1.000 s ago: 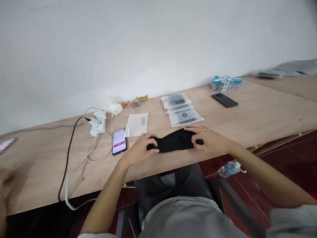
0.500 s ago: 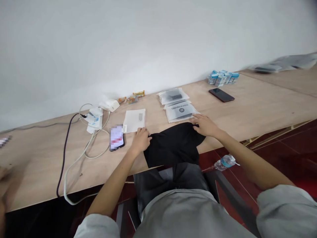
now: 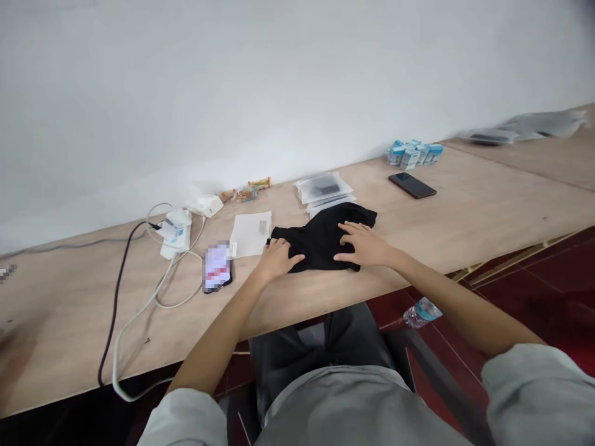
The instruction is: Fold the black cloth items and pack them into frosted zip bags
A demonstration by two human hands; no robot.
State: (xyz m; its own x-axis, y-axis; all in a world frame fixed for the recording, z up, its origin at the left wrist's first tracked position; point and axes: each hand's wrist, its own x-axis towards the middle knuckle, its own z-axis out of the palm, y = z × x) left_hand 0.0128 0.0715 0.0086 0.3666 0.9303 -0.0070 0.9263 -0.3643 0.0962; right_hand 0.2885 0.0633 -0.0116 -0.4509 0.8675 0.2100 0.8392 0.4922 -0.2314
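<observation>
A piece of black cloth (image 3: 320,238) lies rumpled on the wooden table in front of me; its exact kind does not show. My left hand (image 3: 277,257) rests on its left end, fingers spread and thumb stretched to the right. On the right part of the cloth lies my right hand (image 3: 365,244), also with fingers apart. The cloth's far edge covers part of a stack of frosted plastic bags (image 3: 324,188). Just beyond my left hand is a flat white packet (image 3: 251,232) with a small printed label.
A lit phone (image 3: 217,267) lies left of my hand, near white cables and a power strip (image 3: 176,235). Wrapped snacks (image 3: 246,191) sit by the wall. Farther right are a dark phone (image 3: 412,184) and small blue-white boxes (image 3: 413,153). A plastic bottle (image 3: 421,313) is below the table edge.
The black cloth has moved away from me, from overhanging the front edge to fully on the table, now over the nearer bag. Both hands have gone from its far edge to lying on it.
</observation>
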